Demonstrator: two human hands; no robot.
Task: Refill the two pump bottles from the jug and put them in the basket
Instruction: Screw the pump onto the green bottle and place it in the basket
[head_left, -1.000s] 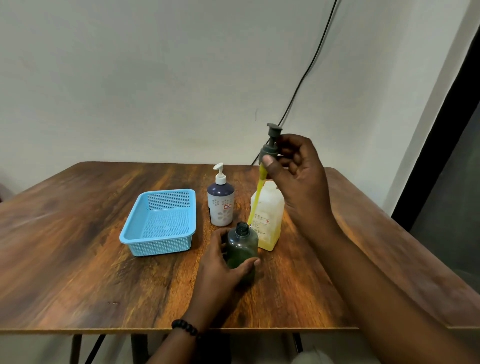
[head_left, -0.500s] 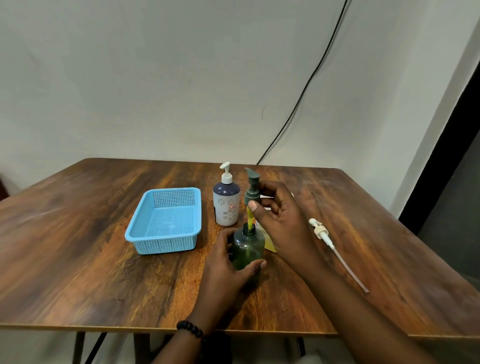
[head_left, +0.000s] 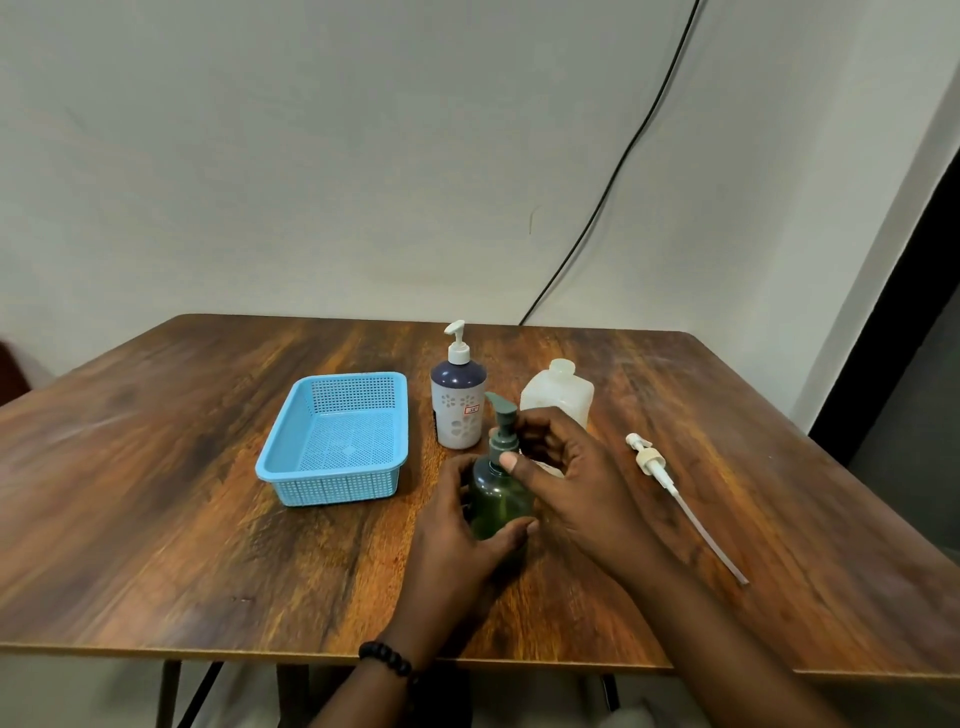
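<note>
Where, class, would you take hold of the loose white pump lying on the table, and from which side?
Grip the white pump by its thick collar, just below the nozzle head, coming down from above with fingers across it. It lies flat on the table, and its long thin tube, pointing towards the near right edge, looks too slim and bendy to hold firmly.

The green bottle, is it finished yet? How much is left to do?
Nearly. The green bottle has its pump sitting in the neck; the left hand holds the body while the right hand grips the pump collar. The white bottle has its pump on, though its fill is hidden. The jug stands open, its own pump lying on the table. The blue basket holds no bottles.
</note>
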